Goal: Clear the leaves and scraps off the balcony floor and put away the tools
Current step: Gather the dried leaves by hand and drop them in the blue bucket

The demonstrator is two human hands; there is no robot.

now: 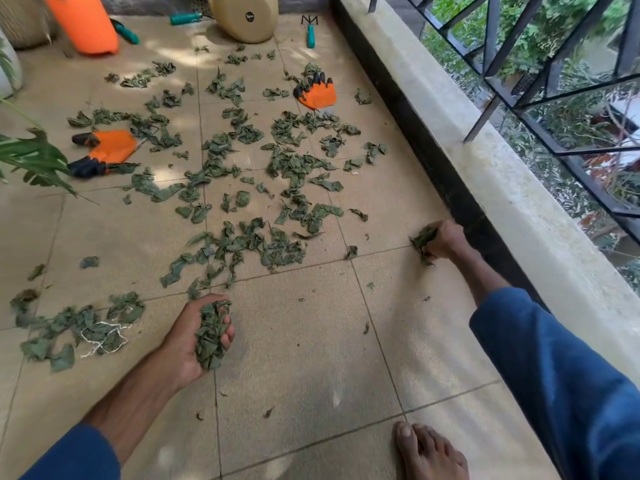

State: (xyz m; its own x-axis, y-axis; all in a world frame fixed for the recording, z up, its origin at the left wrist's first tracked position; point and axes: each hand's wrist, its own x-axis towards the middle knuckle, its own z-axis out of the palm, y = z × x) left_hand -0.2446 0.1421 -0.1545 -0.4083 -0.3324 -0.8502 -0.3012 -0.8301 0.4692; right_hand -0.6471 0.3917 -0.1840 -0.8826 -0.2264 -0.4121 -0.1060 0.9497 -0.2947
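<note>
Green leaf scraps point(242, 188) lie scattered over the tan tiled balcony floor point(311, 358). My left hand point(187, 341), palm up, cups a bunch of leaves point(211, 337) with the fingers curled round it. By the dark base of the parapet my right hand point(445, 239) grips a smaller clump of leaves point(423, 242) at floor level. Two orange claw gloves lie among the scraps, one at the left point(110, 147) and one further back point(318, 91). A teal hand rake point(310, 32) and teal-handled tools point(185, 18) lie at the far end.
A low concrete parapet point(502, 188) with a black metal railing point(554, 74) runs along the right. A beige pot point(246, 19) and an orange container point(85, 24) stand at the back. Plant fronds point(31, 157) reach in from the left. White string point(100, 337) lies among leaves. A bare foot point(427, 452) stands near the bottom.
</note>
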